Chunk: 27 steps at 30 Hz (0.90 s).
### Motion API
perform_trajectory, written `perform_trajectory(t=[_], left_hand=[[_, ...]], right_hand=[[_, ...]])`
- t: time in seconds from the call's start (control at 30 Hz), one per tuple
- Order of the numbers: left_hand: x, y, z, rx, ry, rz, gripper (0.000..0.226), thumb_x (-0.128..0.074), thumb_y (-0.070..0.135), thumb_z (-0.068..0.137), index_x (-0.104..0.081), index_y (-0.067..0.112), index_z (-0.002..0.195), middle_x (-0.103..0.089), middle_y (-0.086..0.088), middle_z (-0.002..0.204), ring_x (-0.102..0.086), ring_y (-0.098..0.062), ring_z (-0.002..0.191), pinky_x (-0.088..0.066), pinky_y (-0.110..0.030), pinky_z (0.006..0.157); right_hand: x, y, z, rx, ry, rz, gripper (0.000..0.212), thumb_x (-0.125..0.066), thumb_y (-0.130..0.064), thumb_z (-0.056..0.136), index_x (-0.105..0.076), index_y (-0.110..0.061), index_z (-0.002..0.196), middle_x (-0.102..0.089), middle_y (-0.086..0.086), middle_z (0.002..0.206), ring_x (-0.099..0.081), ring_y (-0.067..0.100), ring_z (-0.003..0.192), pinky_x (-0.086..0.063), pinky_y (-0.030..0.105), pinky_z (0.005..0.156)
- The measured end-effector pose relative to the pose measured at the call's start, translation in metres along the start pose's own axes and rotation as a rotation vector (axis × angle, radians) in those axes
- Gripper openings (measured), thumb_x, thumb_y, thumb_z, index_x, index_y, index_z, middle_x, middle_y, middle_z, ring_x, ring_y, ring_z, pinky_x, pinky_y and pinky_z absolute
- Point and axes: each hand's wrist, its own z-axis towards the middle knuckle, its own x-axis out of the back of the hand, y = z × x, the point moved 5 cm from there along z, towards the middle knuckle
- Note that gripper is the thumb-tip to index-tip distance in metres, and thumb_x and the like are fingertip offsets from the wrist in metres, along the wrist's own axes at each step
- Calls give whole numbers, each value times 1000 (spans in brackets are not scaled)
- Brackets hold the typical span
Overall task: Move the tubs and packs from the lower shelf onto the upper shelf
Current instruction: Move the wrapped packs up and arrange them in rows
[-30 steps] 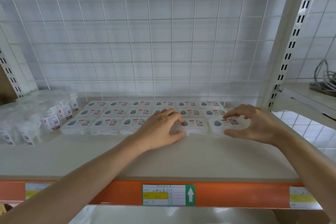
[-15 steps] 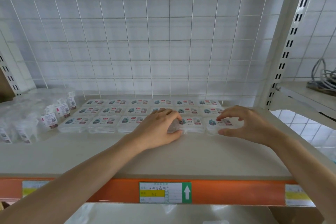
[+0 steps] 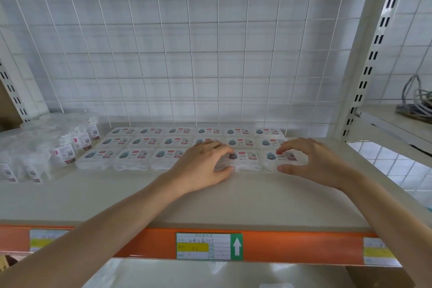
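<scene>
The tubs point(image 3: 145, 141) lie flat on the upper shelf point(image 3: 233, 201), left of the post point(image 3: 364, 77), in three rows. The back and middle rows hold six each. The front row shows five, with one place hidden under the left hand point(image 3: 203, 166). Each lid label has a teal picture and a small red mark; its print is too small to read.

The right hand point(image 3: 313, 161) arches over the end tub point(image 3: 272, 158), the front one nearest the post, fingers point(image 3: 287, 147) curled onto its label and thumb at its front edge. The left hand grips the next tub point(image 3: 247, 158), fingers curled over the end farther from the post, thumb against its front.

Farthest from the post stand clear packs point(image 3: 67, 154) with white labels bearing a red mark and a QR code; five labels show.

The orange beam point(image 3: 149, 245) carries three labels. The middle one point(image 3: 208, 246) has a white up-arrow on green and a handwritten "35" on yellow; the other two are blurred.
</scene>
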Motion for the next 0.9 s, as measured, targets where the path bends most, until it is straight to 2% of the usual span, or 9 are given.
perform_trajectory(t=[0.2, 0.37, 0.5, 0.6, 0.7, 0.9], left_hand=[[0, 9, 0, -55, -15, 122, 47, -46, 52, 98, -48, 25, 136, -53, 7, 137, -45, -11, 127, -32, -26, 107], [4, 12, 3, -26, -83, 146, 54, -38, 60, 97, -49, 23, 134, -52, 5, 137, -47, -13, 125, -33, -29, 107], [6, 14, -4, 18, -127, 153, 59, -42, 57, 98, -39, 22, 145, -39, 4, 151, -35, -14, 136, -25, -28, 112], [6, 18, -15, 56, -85, 152, 63, -46, 54, 97, -33, 21, 149, -32, 4, 155, -32, -14, 140, -22, -29, 114], [11, 22, -24, 93, -49, 149, 63, -47, 52, 97, -33, 20, 149, -34, 4, 155, -33, -13, 139, -23, -30, 114], [34, 32, -50, 94, -13, 164, 59, -48, 50, 97, -35, 23, 148, -34, 7, 154, -31, -12, 140, -23, -27, 113]], right_hand=[[-3, -3, -1, 19, -10, -50, 39, -73, -54, 77, -57, -43, 111, -47, -23, 120, -38, -1, 116, -31, 30, 105], [-5, -3, 0, 25, 0, -87, 43, -63, -62, 80, -56, -39, 116, -45, -24, 120, -37, 2, 117, -29, 30, 105], [-6, -6, 2, 19, -7, -116, 48, -56, -64, 85, -55, -35, 122, -51, -15, 131, -40, 9, 126, -26, 33, 106], [-10, -8, 0, 20, -12, -145, 50, -49, -63, 90, -53, -31, 128, -50, -11, 138, -39, 11, 130, -26, 35, 108], [-10, -15, -3, 20, -23, -165, 53, -45, -62, 92, -50, -29, 133, -48, -9, 139, -39, 12, 131, -25, 37, 109], [-6, -43, -15, 15, -35, -146, 58, -48, -62, 91, -46, -28, 138, -45, -7, 143, -39, 14, 133, -26, 38, 110]])
